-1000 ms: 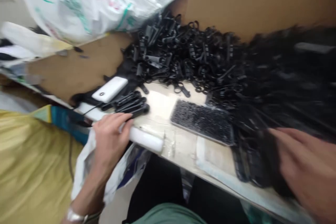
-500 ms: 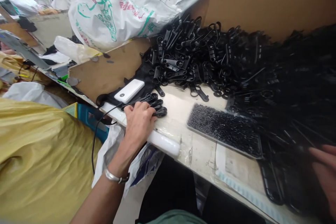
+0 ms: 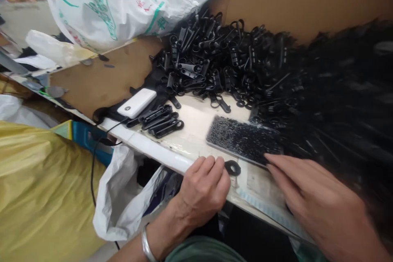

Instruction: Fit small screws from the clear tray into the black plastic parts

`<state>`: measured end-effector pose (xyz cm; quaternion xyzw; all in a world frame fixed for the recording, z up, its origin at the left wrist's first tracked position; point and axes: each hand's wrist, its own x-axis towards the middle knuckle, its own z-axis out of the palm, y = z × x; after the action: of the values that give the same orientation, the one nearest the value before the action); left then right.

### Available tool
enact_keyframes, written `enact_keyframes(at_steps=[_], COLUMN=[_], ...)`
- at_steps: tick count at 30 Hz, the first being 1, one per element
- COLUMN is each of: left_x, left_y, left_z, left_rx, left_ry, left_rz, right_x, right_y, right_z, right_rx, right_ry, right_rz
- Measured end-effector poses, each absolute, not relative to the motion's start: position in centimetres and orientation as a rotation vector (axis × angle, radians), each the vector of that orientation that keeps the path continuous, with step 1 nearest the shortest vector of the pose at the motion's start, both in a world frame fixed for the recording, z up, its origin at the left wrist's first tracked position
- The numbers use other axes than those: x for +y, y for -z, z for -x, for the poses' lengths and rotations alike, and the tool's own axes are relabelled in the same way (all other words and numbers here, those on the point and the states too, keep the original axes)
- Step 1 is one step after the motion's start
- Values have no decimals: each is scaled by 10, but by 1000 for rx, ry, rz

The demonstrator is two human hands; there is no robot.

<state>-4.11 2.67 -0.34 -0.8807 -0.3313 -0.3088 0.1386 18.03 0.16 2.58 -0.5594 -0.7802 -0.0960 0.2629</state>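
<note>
You pinched the black ring piece in your left hand (edge of the table); right hand, fingers spread flat, reached the tray of small parts; fitting a small part probably followed, needing a fine pick.

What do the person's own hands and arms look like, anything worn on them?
Both hands are bare, with no gloves. The left hand has a thin silver metal bangle round the wrist, and the forearm below it is uncovered, with no sleeve in view. The right hand shows no ring and no sleeve; its wrist is cut off by the picture's edge.
</note>
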Motion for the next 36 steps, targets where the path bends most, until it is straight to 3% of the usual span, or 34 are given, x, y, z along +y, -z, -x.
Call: enact_keyframes(at_steps=[9, 18, 23, 26, 31, 36], left_x=[32, 47, 49, 49, 48, 58], left_y=[-7, -15, -13, -15, -22, -29], left_z=[48, 56, 56, 57, 59, 58], left_rx=[-1081, -1202, -1260, -1268, -1286, -1332], left_ry=[673, 906, 845, 831, 850, 926], left_rz=[2937, 3161, 3184, 3176, 3182, 3099], right_x=[57, 72, 69, 61, 42, 29], right_y=[-42, -40, -47, -53, -59, -63], right_z=[-169, -166, -173, -175, -176, -176], right_rx=[-2486, -2566, -2427, -2229, -1757, -1617], right_ry=[96, 32, -27, -201, -763, -850], right_rz=[1804, 1967, 1899, 1789, 1691, 1612])
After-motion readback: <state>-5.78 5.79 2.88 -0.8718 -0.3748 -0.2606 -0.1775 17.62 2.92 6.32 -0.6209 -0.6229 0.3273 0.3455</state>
